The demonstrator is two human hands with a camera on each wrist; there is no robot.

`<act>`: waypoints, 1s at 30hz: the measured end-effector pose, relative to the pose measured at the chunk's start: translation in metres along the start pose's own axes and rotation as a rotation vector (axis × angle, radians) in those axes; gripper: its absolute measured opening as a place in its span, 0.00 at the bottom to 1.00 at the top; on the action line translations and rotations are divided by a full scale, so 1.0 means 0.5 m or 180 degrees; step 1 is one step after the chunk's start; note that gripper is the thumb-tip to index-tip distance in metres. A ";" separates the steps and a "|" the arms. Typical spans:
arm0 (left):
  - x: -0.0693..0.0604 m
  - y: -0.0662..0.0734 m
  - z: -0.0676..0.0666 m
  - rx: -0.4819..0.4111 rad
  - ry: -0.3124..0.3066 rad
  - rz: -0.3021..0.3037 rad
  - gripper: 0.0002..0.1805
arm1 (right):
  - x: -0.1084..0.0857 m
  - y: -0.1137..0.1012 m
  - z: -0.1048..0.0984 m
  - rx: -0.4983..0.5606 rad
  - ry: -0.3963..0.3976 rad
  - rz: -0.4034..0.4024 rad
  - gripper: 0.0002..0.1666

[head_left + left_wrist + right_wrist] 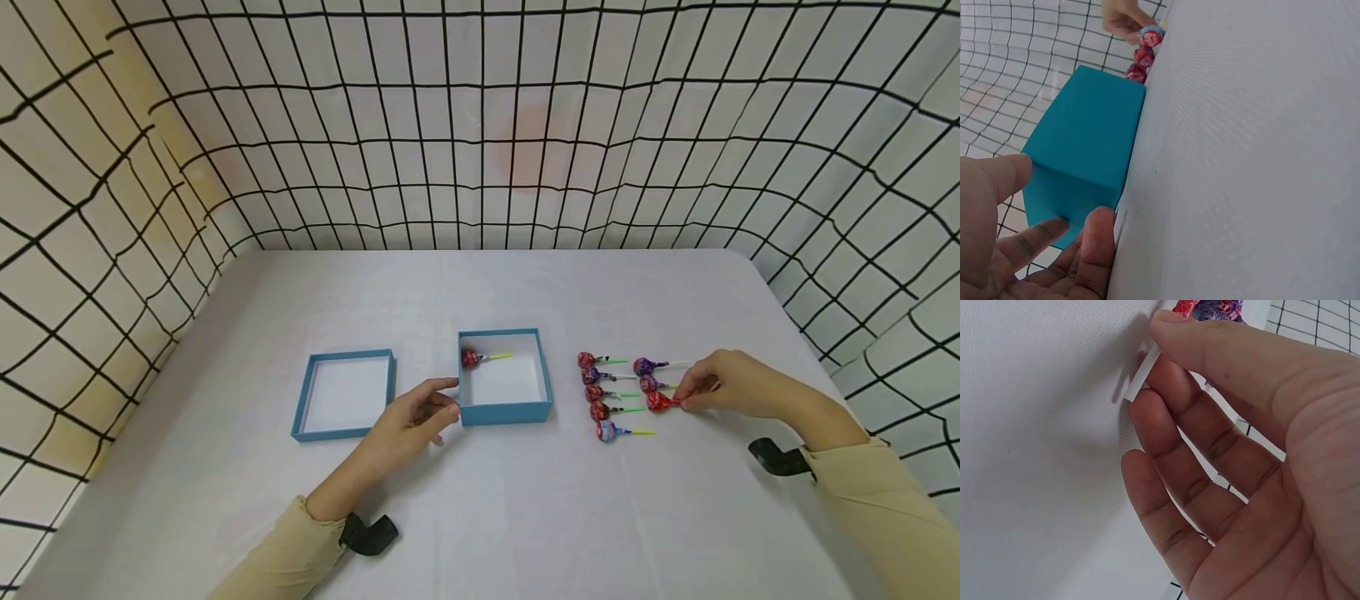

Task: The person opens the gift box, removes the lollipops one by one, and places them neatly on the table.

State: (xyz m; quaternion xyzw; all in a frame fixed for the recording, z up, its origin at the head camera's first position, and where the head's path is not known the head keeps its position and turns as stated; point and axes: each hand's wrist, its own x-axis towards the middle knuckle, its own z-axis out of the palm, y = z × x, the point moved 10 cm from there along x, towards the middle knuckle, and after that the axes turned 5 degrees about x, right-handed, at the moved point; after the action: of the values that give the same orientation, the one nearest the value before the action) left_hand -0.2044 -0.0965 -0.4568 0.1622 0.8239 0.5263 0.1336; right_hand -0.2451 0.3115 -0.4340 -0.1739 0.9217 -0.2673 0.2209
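My right hand (pixel 738 385) pinches a red-wrapped lollipop (pixel 658 402) by its stick between thumb and index finger; the white stick (pixel 1142 376) pokes out past the fingertips in the right wrist view. Two purple-wrapped lollipops (pixel 643 367) lie just beyond it. At the left wall of an open blue box (pixel 504 413), my left hand (pixel 408 425) rests with loosely bent fingers, its fingertips at the box's side (pixel 1066 194). Inside that box, one dark red lollipop (pixel 470 358) with a yellow stick lies near the left wall.
A column of several lollipops (pixel 597 411) lies between the box and my right hand. Left of the box sits a shallow blue-rimmed lid (pixel 347 396), inside up. Black-gridded white netting or cloth (pixel 480 125) surrounds the white table (pixel 480 517).
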 end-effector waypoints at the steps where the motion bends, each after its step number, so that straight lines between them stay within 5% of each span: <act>1: 0.000 0.000 0.000 -0.0001 0.0002 0.0000 0.27 | 0.000 -0.001 0.000 0.0014 0.0001 0.0016 0.03; 30: -0.001 0.000 0.000 0.0002 0.0001 -0.0003 0.27 | -0.011 -0.050 -0.056 -0.0024 0.0078 -0.0012 0.11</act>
State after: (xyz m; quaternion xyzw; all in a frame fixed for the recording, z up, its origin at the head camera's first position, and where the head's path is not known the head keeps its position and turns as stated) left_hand -0.2041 -0.0967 -0.4569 0.1618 0.8242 0.5260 0.1336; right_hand -0.2493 0.3057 -0.3968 -0.1732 0.9250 -0.2664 0.2084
